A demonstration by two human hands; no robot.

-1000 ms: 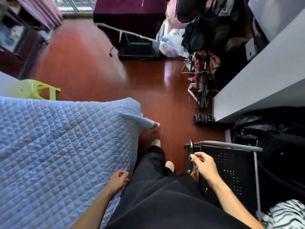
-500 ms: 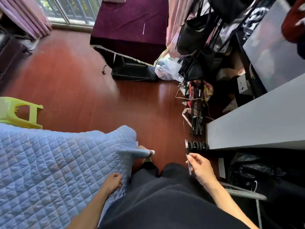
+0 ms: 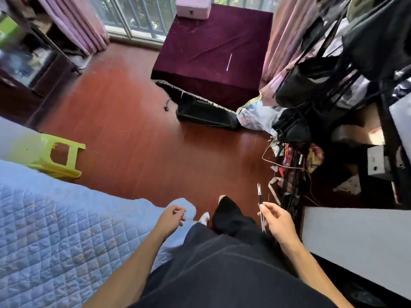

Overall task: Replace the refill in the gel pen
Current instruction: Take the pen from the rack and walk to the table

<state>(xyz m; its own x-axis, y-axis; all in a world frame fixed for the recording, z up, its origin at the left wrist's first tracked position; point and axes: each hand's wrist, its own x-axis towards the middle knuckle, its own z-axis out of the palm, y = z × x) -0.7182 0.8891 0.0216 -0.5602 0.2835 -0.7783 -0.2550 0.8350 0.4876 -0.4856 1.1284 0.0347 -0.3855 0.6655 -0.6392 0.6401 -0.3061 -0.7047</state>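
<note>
My right hand [image 3: 277, 222] holds a slim gel pen [image 3: 259, 197] with a clear barrel and dark grip. The pen points up and away, above my right knee. My fingers pinch it near its middle, and its lower end sticks out below my thumb. My left hand [image 3: 171, 217] is loosely curled with nothing in it, resting at the corner of the blue quilted bedspread [image 3: 55, 236] by my left leg. A thin white stick [image 3: 229, 62], maybe a refill, lies on the maroon cloth of the far table.
A maroon-covered table [image 3: 213, 52] stands ahead, with a pink box [image 3: 193, 6] on it. A yellow-green stool [image 3: 55, 155] stands to the left. A white desk edge [image 3: 355, 236] is at my right, with a rack of bags and cables [image 3: 293, 165] beyond. Red wooden floor [image 3: 133, 130] lies between.
My right hand lifted the pen away from the black mesh chair at the right and brought it over my knee. The camera tilted up toward the table. My left hand shifted slightly forward.
</note>
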